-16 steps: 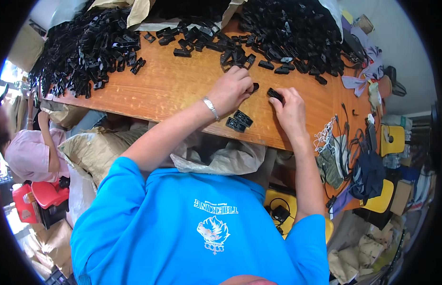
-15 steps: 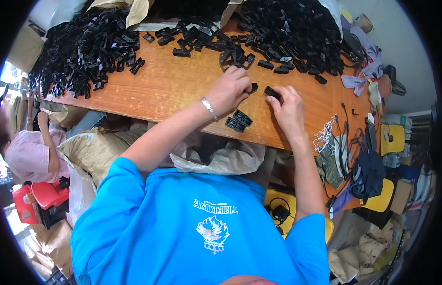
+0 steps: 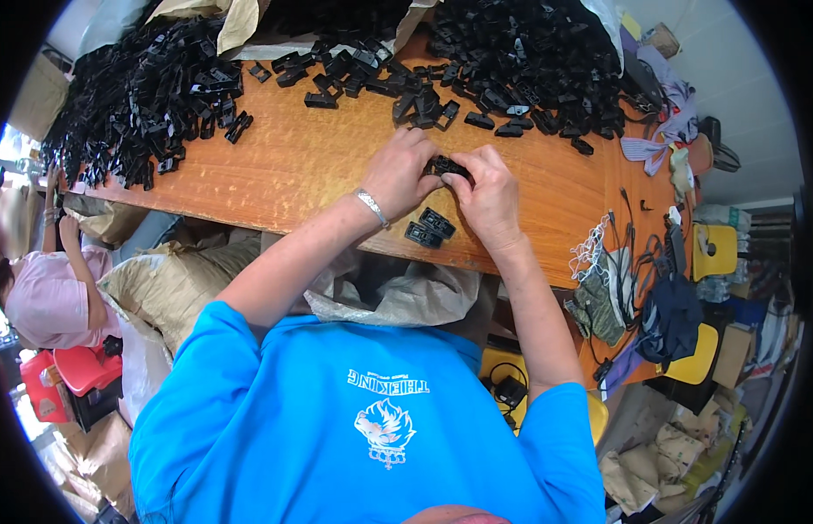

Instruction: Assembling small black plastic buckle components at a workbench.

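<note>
My left hand [image 3: 401, 171], with a silver bracelet at its wrist, and my right hand [image 3: 488, 194] meet above the table, fingers closed. Between their fingertips is a small black plastic piece [image 3: 447, 166], gripped from both sides. Whether it is one piece or two pressed together cannot be told, as the fingers cover much of it. Just below the hands, near the table's front edge, a pair of black plastic housings [image 3: 430, 228] lie side by side with their detailed faces up.
Heaps of black plastic parts [image 3: 529, 65] cover the far side of the wooden table [image 3: 284, 175], some strewn loose toward me. Cords and a dark cloth bag [image 3: 673, 319] lie at right. A pale sack [image 3: 398, 297] hangs by my lap. Someone in pink [image 3: 59, 293] sits at left.
My right hand has moved left, bringing its black piece against my left hand's fingertips. The hands were apart before. The housings on the table have stayed in place; the view shifted slightly.
</note>
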`<state>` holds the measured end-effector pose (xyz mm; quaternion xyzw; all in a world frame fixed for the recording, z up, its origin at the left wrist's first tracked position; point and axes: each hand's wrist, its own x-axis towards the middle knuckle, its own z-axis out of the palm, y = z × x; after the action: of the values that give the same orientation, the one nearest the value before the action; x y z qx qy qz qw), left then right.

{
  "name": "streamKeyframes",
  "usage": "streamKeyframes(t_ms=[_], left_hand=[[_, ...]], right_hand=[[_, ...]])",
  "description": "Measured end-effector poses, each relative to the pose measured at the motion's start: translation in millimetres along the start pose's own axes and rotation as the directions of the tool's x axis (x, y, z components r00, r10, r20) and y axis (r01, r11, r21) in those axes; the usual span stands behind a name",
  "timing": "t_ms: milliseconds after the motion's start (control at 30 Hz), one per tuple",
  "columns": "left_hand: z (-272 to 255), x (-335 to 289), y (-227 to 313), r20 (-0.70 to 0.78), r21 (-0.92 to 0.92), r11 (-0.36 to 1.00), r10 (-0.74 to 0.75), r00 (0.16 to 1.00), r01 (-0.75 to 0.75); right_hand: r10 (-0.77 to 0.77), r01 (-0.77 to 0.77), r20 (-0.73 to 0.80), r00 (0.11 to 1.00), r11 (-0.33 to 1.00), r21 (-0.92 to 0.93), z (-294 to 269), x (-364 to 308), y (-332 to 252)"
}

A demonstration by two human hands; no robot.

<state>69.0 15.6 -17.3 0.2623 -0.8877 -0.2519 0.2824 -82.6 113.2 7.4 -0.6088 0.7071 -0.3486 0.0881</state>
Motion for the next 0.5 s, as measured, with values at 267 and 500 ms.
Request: streamKeyframes(t_ms=[267, 500], left_hand=[[-8, 5, -6, 0.105, -0.182, 0.98, -0.06, 0.993, 0.078], [-14, 3, 0, 0.045, 0.132, 0.982, -0.14, 0.989, 0.133]], right_hand=[[-0.144, 0.146, 0.028, 0.989, 0.981, -0.124, 5, -1, 1], [-0.254, 0.254, 0.032, 0.967, 0.941, -0.223, 13, -12, 0]])
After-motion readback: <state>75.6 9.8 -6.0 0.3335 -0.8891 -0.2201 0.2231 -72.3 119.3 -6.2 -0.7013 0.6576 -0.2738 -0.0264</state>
